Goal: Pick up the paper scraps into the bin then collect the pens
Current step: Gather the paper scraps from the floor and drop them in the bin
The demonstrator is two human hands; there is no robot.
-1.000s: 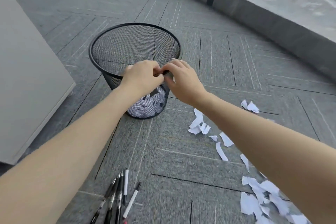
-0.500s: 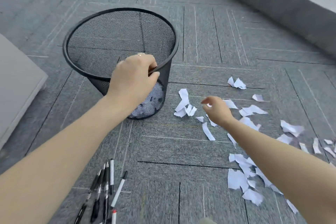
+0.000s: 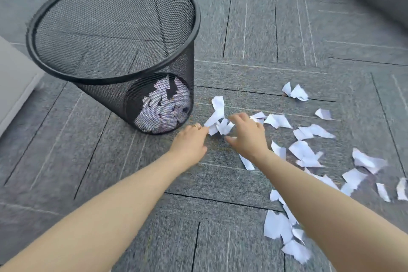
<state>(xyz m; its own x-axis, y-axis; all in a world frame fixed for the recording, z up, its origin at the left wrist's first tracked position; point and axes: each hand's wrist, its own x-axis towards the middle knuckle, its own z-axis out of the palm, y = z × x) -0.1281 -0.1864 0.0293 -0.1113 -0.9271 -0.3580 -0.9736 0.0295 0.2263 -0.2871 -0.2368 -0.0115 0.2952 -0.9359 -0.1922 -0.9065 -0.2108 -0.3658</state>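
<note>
Both hands are down on the grey carpet, closing on one little heap from either side: the left hand (image 3: pixel 191 139) comes in with its fingertips touching the near edge of the small cluster of torn white paper scraps (image 3: pixel 218 121), and the right hand (image 3: pixel 248 133) arches over the other side, fingers spread and curved, thumb low. Nothing looks properly pinched yet, so I read both hands as parted, cupping rather than clamping. The good way to do this, I'd say, is to sweep the two hands together along the carpet, bunch the scraps into one wad, and lift only once the fingers have curled under the pile, since loose flakes like these slip out of a light pinch. The cluster sits just centre of frame, right between the two sets of fingertips. Just beside it, up and left, stands the black wire-mesh bin (image 3: pixel 66 28), with white paper showing through its lower wall. Plenty more scattered white scraps (image 3: pixel 304 152) trail toward the lower right of the frame. The pens are not in view here.
</note>
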